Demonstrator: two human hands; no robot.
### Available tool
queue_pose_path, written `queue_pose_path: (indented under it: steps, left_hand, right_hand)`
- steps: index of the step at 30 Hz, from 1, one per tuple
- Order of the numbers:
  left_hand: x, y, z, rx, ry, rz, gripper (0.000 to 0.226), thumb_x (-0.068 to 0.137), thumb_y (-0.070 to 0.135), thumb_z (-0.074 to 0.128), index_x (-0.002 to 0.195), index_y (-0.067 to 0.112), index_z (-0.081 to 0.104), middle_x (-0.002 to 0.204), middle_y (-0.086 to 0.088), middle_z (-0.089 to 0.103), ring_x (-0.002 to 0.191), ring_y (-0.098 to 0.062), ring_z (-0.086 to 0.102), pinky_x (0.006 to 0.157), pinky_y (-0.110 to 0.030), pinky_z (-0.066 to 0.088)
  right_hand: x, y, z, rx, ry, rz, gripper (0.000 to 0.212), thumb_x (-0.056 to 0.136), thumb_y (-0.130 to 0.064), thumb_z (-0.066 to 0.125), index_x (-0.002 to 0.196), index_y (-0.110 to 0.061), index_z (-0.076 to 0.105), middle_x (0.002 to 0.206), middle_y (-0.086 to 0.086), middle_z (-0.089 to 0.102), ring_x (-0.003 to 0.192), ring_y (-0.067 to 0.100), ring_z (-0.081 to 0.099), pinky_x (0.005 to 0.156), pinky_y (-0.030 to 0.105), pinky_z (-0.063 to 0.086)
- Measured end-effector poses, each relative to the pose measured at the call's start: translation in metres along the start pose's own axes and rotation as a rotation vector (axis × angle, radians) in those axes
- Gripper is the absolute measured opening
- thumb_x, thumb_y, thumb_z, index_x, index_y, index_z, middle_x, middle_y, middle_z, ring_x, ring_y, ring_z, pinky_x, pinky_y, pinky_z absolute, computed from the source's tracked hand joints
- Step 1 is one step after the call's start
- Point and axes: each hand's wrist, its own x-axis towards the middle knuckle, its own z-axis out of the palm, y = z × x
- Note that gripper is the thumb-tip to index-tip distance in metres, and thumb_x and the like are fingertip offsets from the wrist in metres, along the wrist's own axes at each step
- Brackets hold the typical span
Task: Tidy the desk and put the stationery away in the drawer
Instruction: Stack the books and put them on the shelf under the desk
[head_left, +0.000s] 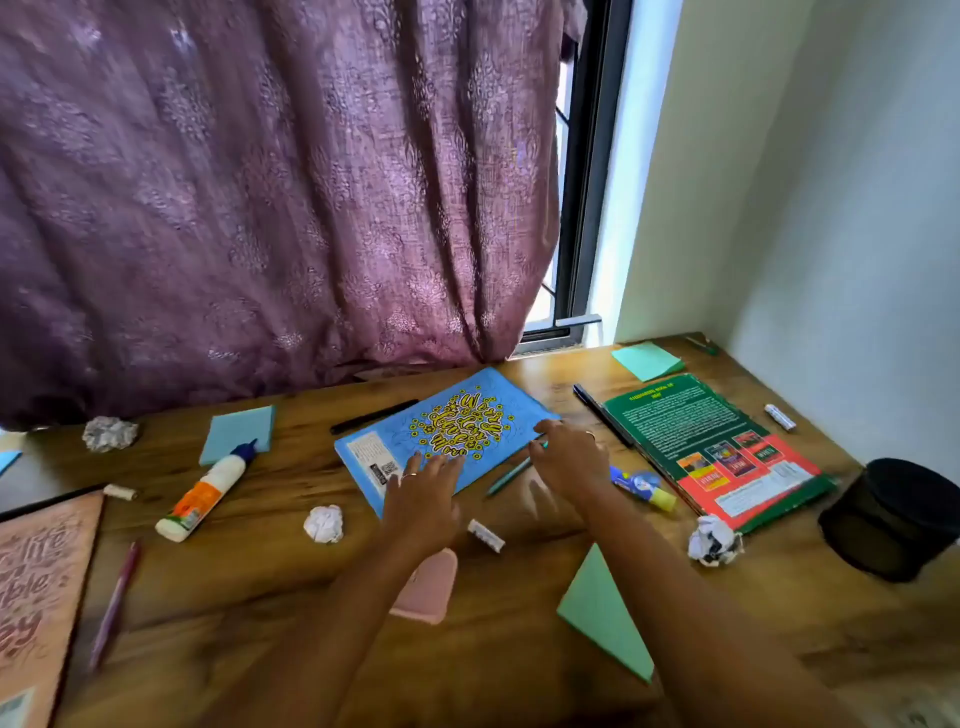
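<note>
A blue notebook (457, 431) with yellow lettering lies in the middle of the wooden desk (260, 587). My left hand (423, 496) rests flat on its near edge, fingers spread, holding nothing. My right hand (569, 462) sits at the notebook's right corner with curled fingers; whether it grips the cover is unclear. A teal pen (511, 475) lies just under that hand. Scattered stationery includes a glue bottle (208, 491), a blue sticky pad (239, 434), a black pen (374, 415), a white eraser (485, 535) and a purple pen (114, 603). No drawer is in view.
A green book (711, 447) and a black mesh pen holder (893, 519) stand at the right by the wall. Crumpled paper balls (323, 524) (714, 540) (110, 433), a green paper sheet (605, 618) and a pink notebook (36, 597) lie around. A purple curtain (260, 208) hangs behind.
</note>
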Motion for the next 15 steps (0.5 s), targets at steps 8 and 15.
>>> queue_pose_path:
  steps: [8,15]
  left_hand:
    - [0.018,-0.003,0.022,0.157,-0.146,-0.156,0.057,0.099,0.05,0.023,0.149,0.04,-0.003,0.16,-0.003,0.003,0.145,-0.039,0.006,0.112,-0.057,0.02]
    - [0.031,0.003,0.001,0.302,-0.266,-0.06,0.054,0.103,0.034,0.021,0.145,0.046,-0.011,0.156,-0.02,0.012,0.132,-0.046,0.034,0.1,-0.053,0.04]
  right_hand:
    - [0.067,0.02,0.003,-0.102,-0.22,-0.022,0.039,0.088,-0.024,0.045,0.125,-0.015,0.052,0.128,0.012,0.057,0.119,0.032,0.051,0.093,0.041,0.043]
    - [0.097,0.029,0.016,-0.066,-0.289,0.033,0.042,0.091,-0.032,0.046,0.126,-0.01,0.049,0.13,0.012,0.054,0.12,0.032,0.049,0.094,0.041,0.043]
